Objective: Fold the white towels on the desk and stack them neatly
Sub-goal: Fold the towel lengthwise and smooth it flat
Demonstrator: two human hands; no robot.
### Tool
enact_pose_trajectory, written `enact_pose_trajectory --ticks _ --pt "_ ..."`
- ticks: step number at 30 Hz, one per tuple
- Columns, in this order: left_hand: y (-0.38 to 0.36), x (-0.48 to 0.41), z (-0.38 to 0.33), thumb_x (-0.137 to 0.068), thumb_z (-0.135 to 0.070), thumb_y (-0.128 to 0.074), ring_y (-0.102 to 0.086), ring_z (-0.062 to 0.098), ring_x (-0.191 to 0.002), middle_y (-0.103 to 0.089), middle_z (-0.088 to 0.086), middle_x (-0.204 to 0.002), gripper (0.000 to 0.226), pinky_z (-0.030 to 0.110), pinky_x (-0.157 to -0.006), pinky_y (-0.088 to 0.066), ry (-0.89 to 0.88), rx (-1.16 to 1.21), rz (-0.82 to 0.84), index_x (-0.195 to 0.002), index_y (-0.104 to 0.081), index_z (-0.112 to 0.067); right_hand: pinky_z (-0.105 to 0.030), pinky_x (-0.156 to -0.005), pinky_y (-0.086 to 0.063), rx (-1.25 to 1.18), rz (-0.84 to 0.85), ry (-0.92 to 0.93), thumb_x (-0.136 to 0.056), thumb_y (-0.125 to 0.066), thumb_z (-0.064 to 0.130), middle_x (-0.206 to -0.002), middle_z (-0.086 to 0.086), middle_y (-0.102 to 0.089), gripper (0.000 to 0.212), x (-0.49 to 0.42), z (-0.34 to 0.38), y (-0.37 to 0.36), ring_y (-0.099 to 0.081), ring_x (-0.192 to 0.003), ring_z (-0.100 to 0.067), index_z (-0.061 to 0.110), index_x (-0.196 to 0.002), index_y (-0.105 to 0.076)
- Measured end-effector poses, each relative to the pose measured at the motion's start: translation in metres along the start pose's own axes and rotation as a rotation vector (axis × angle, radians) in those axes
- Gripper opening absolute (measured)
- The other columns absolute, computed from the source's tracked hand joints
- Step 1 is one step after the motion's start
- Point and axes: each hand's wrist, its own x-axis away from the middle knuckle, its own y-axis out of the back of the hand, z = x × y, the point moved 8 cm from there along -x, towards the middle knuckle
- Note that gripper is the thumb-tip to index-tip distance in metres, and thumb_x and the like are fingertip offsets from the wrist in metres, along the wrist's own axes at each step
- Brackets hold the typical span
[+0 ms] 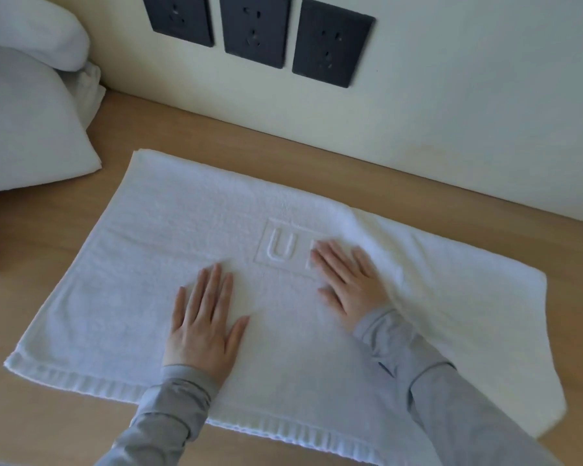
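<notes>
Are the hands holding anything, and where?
Nothing is held. The left hand and right hand lie flat, fingers straight, on the middle of the white towel.

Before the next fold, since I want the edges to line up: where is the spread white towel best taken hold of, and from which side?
Probably at the white towel's left corners, near and far, pinched coming in from the left. That edge lies flat and free on the desk, while the right side is rumpled beside the right hand.

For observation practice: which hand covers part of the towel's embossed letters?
The right hand: it overlaps the embossed logo, while the left hand lies flat on plain towel.
</notes>
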Motion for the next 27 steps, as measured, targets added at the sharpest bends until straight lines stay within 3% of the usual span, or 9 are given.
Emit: enact_pose_trajectory --ticks 3,5,8,12,15,18,20,27 --pt "-0.001 0.0 0.0 -0.093 -0.053 -0.014 -0.018 0.02 -0.142 -0.023 0.006 -0.154 0.068 0.044 -0.115 -0.012 0.01 -0.016 -0.017 -0.146 -0.025 -0.013 -0.043 -0.119 -0.011 -0.042 0.04 -0.219 -0.093 -0.012 0.043 -0.157 0.004 -0.01 0.062 0.005 -0.081 -0.001 -0.01 -0.146 -0.015 0.017 -0.149 -0.016" --pt "-0.001 0.0 0.0 -0.092 -0.053 -0.016 -0.016 0.02 -0.142 -0.021 0.005 -0.154 0.068 0.044 -0.116 -0.011 0.008 -0.016 -0.017 -0.147 -0.023 -0.013 -0.04 -0.119 -0.004 -0.04 0.036 -0.266 -0.092 -0.007 0.045 -0.156 0.008 -0.002 0.063 0.009 -0.108 -0.002 -0.003 -0.146 -0.01 0.019 -0.15 -0.011" --pt "-0.002 0.0 0.0 -0.091 -0.052 -0.018 -0.013 0.018 -0.143 -0.017 0.004 -0.156 0.068 0.044 -0.116 -0.01 0.013 -0.028 -0.006 -0.148 -0.019 -0.015 -0.036 -0.119 -0.001 -0.107 0.014 -0.334 -0.099 -0.015 0.04 -0.158 0.005 0.0 0.056 0.008 -0.124 -0.003 0.001 -0.146 -0.012 0.019 -0.15 -0.008" --pt "-0.003 -0.001 0.0 -0.091 -0.052 -0.018 -0.011 0.017 -0.144 -0.015 0.002 -0.156 0.068 0.043 -0.117 -0.009 0.026 -0.035 -0.003 -0.149 -0.016 -0.016 -0.046 -0.119 -0.001 -0.178 -0.088 -0.498 -0.1 -0.031 0.028 -0.158 -0.012 -0.008 0.056 0.006 -0.087 0.015 -0.005 -0.147 -0.026 0.007 -0.149 -0.015" --pt "-0.002 0.0 -0.001 -0.091 -0.054 -0.015 -0.013 0.018 -0.143 -0.015 0.002 -0.156 0.069 0.044 -0.117 -0.01 0.026 -0.029 -0.01 -0.148 -0.017 -0.016 -0.054 -0.114 -0.013 -0.227 -0.214 -0.279 -0.093 -0.033 0.029 -0.152 -0.018 -0.027 0.058 0.012 0.015 0.031 -0.022 -0.142 -0.035 0.0 -0.143 -0.031" --pt "0.0 0.0 -0.002 -0.091 -0.055 -0.011 -0.018 0.02 -0.142 -0.02 0.005 -0.154 0.071 0.045 -0.116 -0.013 0.02 -0.035 -0.016 -0.147 -0.022 -0.013 -0.054 -0.113 -0.024 -0.178 -0.118 -0.052 -0.093 -0.033 0.035 -0.154 -0.01 -0.028 0.059 0.034 0.105 0.01 -0.022 -0.143 -0.025 0.006 -0.144 -0.034" --pt "0.001 0.001 -0.003 -0.091 -0.056 -0.01 -0.019 0.02 -0.142 -0.021 0.005 -0.154 0.071 0.045 -0.115 -0.014 0.022 -0.042 -0.026 -0.147 -0.023 -0.013 -0.051 -0.112 -0.028 -0.141 -0.053 -0.015 -0.093 -0.034 0.039 -0.153 -0.005 -0.03 0.059 0.053 0.116 -0.005 -0.022 -0.144 -0.02 0.009 -0.143 -0.037" --pt "0.0 0.001 -0.002 -0.091 -0.056 -0.011 -0.015 0.019 -0.143 -0.018 0.002 -0.155 0.07 0.042 -0.116 -0.008 0.032 -0.038 -0.038 -0.148 -0.021 -0.016 -0.051 -0.113 -0.024 -0.063 0.04 -0.384 -0.09 -0.026 0.04 -0.15 -0.007 -0.034 0.062 0.136 -0.035 -0.02 -0.03 -0.139 -0.024 0.008 -0.143 -0.037"
